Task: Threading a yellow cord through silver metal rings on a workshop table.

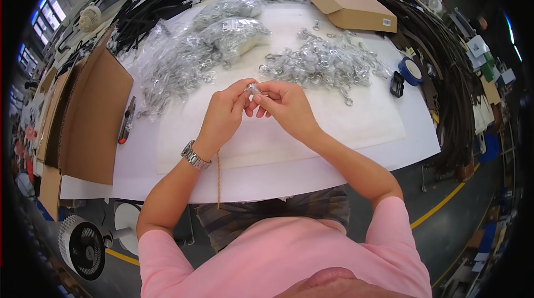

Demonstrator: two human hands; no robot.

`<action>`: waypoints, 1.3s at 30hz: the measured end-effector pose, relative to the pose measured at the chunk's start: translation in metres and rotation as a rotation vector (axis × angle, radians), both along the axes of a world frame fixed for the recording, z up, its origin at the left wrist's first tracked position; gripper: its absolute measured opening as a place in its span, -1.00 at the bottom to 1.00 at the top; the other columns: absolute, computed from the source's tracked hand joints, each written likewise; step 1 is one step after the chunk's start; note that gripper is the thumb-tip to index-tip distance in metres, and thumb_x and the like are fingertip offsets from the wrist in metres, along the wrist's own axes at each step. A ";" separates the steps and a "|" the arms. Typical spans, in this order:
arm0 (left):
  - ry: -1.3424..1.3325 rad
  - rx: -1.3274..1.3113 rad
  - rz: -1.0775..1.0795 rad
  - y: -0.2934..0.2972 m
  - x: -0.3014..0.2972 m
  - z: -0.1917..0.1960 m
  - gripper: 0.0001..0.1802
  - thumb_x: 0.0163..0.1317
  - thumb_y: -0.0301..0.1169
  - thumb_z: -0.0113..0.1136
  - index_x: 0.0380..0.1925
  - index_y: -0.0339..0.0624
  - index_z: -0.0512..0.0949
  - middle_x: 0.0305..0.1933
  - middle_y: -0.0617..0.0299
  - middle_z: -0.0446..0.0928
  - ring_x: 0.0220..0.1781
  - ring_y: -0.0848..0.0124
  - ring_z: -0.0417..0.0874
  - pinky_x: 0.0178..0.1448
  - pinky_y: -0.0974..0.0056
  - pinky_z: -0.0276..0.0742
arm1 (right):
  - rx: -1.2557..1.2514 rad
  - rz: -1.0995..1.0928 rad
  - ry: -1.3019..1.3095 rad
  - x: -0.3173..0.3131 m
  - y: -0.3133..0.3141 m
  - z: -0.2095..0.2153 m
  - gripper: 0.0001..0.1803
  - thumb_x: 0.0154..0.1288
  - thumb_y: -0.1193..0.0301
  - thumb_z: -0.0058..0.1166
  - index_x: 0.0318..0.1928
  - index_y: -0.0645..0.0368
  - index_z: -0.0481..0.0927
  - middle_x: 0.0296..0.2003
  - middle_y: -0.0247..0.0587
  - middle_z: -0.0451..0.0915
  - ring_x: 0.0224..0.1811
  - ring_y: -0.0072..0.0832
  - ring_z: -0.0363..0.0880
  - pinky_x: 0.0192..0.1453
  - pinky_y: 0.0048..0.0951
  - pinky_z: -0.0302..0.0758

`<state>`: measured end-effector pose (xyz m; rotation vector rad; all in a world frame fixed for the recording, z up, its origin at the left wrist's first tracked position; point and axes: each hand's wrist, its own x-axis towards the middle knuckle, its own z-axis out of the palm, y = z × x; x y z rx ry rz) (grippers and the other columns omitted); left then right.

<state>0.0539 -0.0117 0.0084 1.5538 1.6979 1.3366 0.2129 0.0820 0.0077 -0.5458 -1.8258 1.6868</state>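
Over the middle of the white table, my left hand (223, 113) and my right hand (291, 110) meet, fingertips closed on one small metal clasp in clear plastic (253, 89). My fingers partly hide it, so its exact shape does not show. Just beyond my right hand is a loose pile of silvery metal clasps (328, 61), several with rings and clear wrapping. Past my left hand spreads a heap of clear-plastic-wrapped metal pieces (181, 70), with fuller plastic bags (233, 33) behind it.
An open cardboard box (92, 117) and a red-tipped utility knife (127, 121) are at left. A flatter carton (353, 8) lies far right, near blue tape (410, 71) and a black object (396, 84). Dark straps (445, 64) hang along the right edge. A fan (83, 247) stands lower left.
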 end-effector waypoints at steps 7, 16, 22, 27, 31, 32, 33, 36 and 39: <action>-0.160 -0.143 -0.004 0.005 -0.017 0.010 -0.73 0.53 -0.40 0.05 0.04 -0.27 0.65 -0.54 0.34 0.56 -0.50 0.64 0.48 -0.38 0.43 0.36 | -0.926 -0.195 0.596 0.012 0.051 0.004 -0.69 0.52 0.41 0.14 0.16 0.29 0.57 -0.07 -0.19 0.70 -0.21 -0.60 0.64 -0.06 -0.57 0.61; -0.319 0.030 0.180 0.007 -0.039 0.005 -0.75 0.54 -0.32 0.10 -0.13 -0.23 0.69 -0.56 0.43 0.50 -0.60 0.73 0.27 -0.52 0.51 0.08 | -0.050 -0.078 -0.032 -0.036 0.053 -0.005 -0.57 0.45 0.33 0.22 0.22 0.29 0.55 -0.05 -0.14 0.68 -0.12 -0.44 0.67 0.04 -0.39 0.64; -0.346 0.089 0.205 0.011 -0.045 -0.002 -0.75 0.54 -0.33 0.11 -0.14 -0.24 0.69 -0.55 0.43 0.50 -0.59 0.73 0.28 -0.52 0.51 0.09 | 0.912 -0.287 -0.354 -0.108 0.088 -0.025 -0.31 0.37 0.25 0.27 0.35 0.44 0.37 0.24 0.27 0.45 0.22 0.10 0.54 0.31 -0.02 0.51; -0.368 0.214 0.209 0.019 -0.049 -0.004 -0.75 0.54 -0.35 0.10 -0.14 -0.26 0.69 -0.55 0.43 0.51 -0.59 0.72 0.32 -0.51 0.52 0.14 | 1.140 -0.448 -0.480 -0.140 0.062 -0.059 -0.15 0.37 0.25 0.24 0.44 0.53 0.17 0.46 0.64 0.02 0.35 0.39 0.32 0.40 0.07 0.37; -0.332 0.172 0.235 0.014 -0.055 -0.001 -0.76 0.54 -0.36 0.09 -0.13 -0.25 0.70 -0.55 0.43 0.51 -0.58 0.72 0.33 -0.50 0.52 0.16 | 1.034 -0.378 -0.362 -0.130 0.031 -0.064 -0.13 0.37 0.22 0.25 0.47 0.48 0.16 0.48 0.63 -0.05 0.36 0.41 0.29 0.45 0.04 0.30; -0.336 0.177 0.242 0.013 -0.056 -0.001 -0.76 0.54 -0.36 0.09 -0.13 -0.25 0.70 -0.54 0.42 0.51 -0.58 0.72 0.33 -0.51 0.52 0.16 | 0.999 -0.322 -0.434 -0.126 0.030 -0.058 -0.15 0.39 0.21 0.22 0.48 0.46 0.17 0.48 0.62 -0.02 0.37 0.39 0.29 0.47 0.03 0.27; -0.339 0.182 0.242 0.014 -0.055 -0.001 -0.76 0.54 -0.36 0.09 -0.12 -0.25 0.70 -0.54 0.42 0.51 -0.58 0.73 0.33 -0.51 0.52 0.16 | 0.962 -0.274 -0.507 -0.120 0.027 -0.052 -0.17 0.41 0.21 0.19 0.48 0.44 0.17 0.48 0.61 0.02 0.38 0.37 0.28 0.49 0.02 0.24; -0.312 0.205 0.333 0.011 -0.062 0.002 -0.76 0.52 -0.41 0.09 -0.18 -0.29 0.71 -0.53 0.39 0.56 -0.53 0.68 0.46 -0.45 0.48 0.29 | 1.096 -0.149 -0.682 -0.117 0.016 -0.060 -0.19 0.44 0.20 0.15 0.50 0.39 0.16 0.37 0.58 0.20 0.39 0.26 0.31 0.50 0.03 0.24; -0.392 0.296 0.412 0.014 -0.076 -0.004 -0.76 0.52 -0.41 0.09 -0.17 -0.29 0.71 -0.54 0.40 0.54 -0.57 0.70 0.40 -0.48 0.49 0.25 | 1.128 -0.203 -0.625 -0.122 0.017 -0.069 -0.19 0.43 0.20 0.15 0.50 0.39 0.15 0.32 0.52 0.30 0.44 0.24 0.25 0.55 0.05 0.15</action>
